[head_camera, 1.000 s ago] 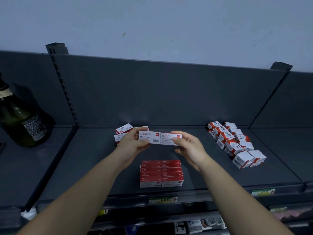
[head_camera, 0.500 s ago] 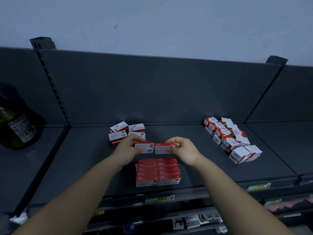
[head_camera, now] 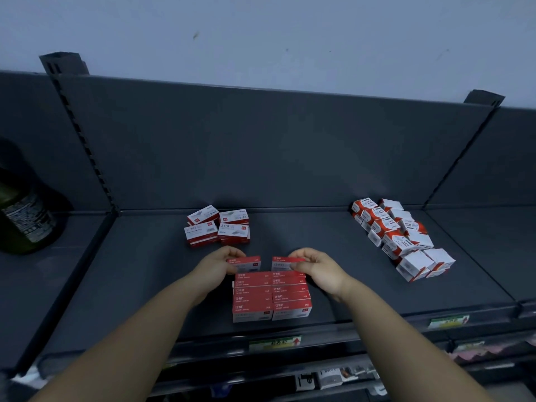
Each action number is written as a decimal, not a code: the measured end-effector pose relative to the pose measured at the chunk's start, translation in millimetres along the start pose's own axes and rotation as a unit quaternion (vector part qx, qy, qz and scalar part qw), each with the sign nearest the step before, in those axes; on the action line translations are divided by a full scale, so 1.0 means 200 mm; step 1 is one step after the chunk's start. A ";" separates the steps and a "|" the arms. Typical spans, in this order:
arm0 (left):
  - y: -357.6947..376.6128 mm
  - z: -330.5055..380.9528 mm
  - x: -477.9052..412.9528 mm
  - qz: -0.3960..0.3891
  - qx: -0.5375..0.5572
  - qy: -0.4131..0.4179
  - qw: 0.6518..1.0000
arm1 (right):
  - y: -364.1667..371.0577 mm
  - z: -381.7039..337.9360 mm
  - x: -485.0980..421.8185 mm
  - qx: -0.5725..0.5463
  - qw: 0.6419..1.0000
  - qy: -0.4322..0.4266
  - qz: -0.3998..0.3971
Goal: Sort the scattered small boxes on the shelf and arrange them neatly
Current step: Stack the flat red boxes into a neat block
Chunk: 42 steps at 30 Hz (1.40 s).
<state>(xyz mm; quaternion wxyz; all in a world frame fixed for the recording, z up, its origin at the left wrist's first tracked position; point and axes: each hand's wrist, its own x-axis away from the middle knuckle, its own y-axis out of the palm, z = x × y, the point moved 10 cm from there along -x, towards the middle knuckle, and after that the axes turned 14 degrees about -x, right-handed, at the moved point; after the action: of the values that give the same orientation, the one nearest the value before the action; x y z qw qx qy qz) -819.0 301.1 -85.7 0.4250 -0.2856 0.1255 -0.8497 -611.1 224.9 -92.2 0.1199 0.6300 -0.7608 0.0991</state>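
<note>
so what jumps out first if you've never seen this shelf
The left hand and right hand each pinch a box, the left box and the right box, at the back edge of a tidy red block mid-shelf. To the right lies an untidy white-and-red heap; a dark bottle stands far left.

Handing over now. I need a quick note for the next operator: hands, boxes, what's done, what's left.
Left hand pinches the left red box; right hand pinches the right red box. Both boxes sit at the back edge of the neat two-column block near the shelf front.
Done: that block.
Left: seat these two, then sort the four loose boxes behind and the untidy red-and-white pile on the right.
</note>
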 end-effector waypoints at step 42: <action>0.21 0.10 0.10 0.015 0.259 0.080 0.962 | 0.15 0.03 0.16 -0.111 0.992 -0.041 0.042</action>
<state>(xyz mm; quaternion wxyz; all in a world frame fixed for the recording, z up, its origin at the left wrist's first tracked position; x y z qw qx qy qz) -789.7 260.2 -80.9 0.4855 -0.0950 -0.0611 -0.8669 -646.1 198.8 -88.4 0.1532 0.5841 -0.7971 -0.0072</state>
